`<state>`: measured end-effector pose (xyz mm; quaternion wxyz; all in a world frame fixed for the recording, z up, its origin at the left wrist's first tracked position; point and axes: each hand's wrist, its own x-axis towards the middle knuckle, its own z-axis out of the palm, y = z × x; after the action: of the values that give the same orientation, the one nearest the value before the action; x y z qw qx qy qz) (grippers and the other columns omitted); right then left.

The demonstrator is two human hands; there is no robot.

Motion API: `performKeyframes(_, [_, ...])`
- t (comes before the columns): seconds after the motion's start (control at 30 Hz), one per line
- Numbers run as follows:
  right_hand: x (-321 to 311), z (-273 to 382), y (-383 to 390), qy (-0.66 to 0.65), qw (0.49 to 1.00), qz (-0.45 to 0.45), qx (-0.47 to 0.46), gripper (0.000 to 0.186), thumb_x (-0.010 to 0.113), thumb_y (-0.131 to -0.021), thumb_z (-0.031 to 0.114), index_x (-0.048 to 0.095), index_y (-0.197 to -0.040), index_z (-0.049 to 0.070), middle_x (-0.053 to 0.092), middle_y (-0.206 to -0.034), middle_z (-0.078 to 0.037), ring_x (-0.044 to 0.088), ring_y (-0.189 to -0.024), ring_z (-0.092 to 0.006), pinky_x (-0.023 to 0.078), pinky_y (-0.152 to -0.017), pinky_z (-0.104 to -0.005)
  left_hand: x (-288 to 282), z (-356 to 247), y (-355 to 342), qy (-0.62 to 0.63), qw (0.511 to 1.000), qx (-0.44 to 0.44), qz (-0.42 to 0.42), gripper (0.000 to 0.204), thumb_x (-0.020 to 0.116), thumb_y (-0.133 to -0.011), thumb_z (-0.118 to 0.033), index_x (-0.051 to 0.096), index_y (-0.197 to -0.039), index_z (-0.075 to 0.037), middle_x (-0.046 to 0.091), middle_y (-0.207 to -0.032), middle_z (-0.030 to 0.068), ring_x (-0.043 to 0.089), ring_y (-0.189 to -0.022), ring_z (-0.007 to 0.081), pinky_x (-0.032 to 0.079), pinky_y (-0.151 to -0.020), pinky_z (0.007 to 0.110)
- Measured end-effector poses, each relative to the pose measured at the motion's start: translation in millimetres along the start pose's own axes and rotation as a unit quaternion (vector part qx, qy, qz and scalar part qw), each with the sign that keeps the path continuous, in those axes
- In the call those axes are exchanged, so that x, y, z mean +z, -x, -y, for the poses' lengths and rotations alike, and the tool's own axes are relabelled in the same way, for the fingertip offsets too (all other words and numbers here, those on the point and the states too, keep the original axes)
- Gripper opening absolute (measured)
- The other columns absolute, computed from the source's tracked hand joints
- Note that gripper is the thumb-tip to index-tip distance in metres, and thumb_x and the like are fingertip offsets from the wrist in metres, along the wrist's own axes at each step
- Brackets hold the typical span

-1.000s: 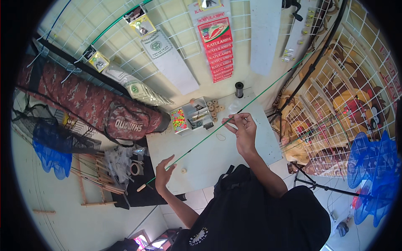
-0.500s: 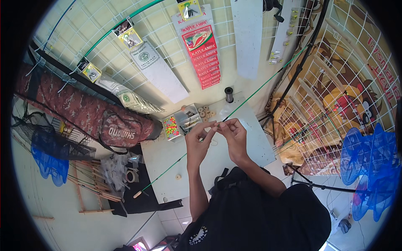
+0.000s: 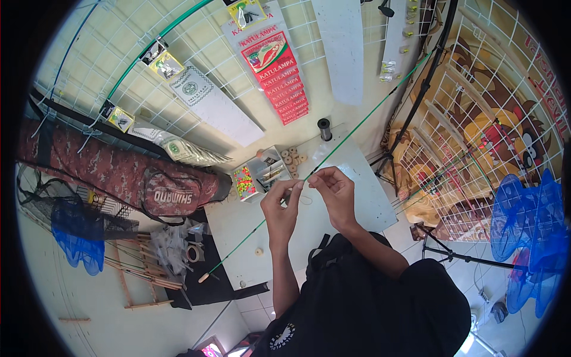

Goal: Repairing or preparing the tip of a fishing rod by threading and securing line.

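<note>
A thin green fishing rod (image 3: 357,130) runs diagonally across the view, its pale handle end at the lower left and its other end at the upper right. My left hand (image 3: 281,209) is closed at a dark section of the rod, thumb and forefinger pinched on it. Just to the right, my right hand (image 3: 334,196) pinches with thumb and forefinger close by the rod; what lies between those fingertips is too small to make out. A fine thread-like loop (image 3: 306,200) shows below the fingertips, between the hands.
On the white table (image 3: 357,202) stand a compartment box (image 3: 266,163) with bright small pieces, several cork-coloured rings (image 3: 291,157) and a dark spool (image 3: 324,129). A camouflage rod bag (image 3: 137,184) hangs left. Wire racks with packets line the wall; a black tripod (image 3: 388,156) stands right.
My right hand's fingertips have moved slightly right, away from my left hand's, opening a small gap where the rod shows. The view has shifted a little.
</note>
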<state>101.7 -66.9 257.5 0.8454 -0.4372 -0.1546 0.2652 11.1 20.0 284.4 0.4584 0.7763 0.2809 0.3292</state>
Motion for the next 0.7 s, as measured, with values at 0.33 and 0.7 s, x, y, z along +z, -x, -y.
performKeyframes(0.33, [4.2, -2.4, -1.3, -0.045, 0.998, -0.025, -0.035, 0.023, 0.069, -0.083, -0.004, 0.05, -0.094, 0.003, 0.066, -0.085, -0.01, 0.063, -0.079, -0.0107, 0.051, -0.075, -0.0238, 2.1, -0.9, -2.5, 0.019, 1.0, -0.006, -0.005, 0.01, 0.069, -0.087, -0.009, 0.07, -0.093, -0.001, 0.064, -0.079, 0.0044, 0.051, -0.065, 0.0079, 0.041, -0.059, 0.024])
performKeyframes(0.7, [0.0, -3.3, -4.2, -0.014, 0.999, -0.02, -0.038, 0.024, 0.071, -0.084, 0.001, 0.049, -0.091, 0.004, 0.067, -0.085, -0.009, 0.062, -0.08, -0.0081, 0.049, -0.075, -0.0239, 3.4, -2.1, -1.9, 0.023, 1.0, -0.005, 0.002, 0.009, 0.069, -0.087, -0.009, 0.07, -0.091, -0.001, 0.061, -0.075, 0.003, 0.047, -0.064, 0.0074, 0.039, -0.059, 0.023])
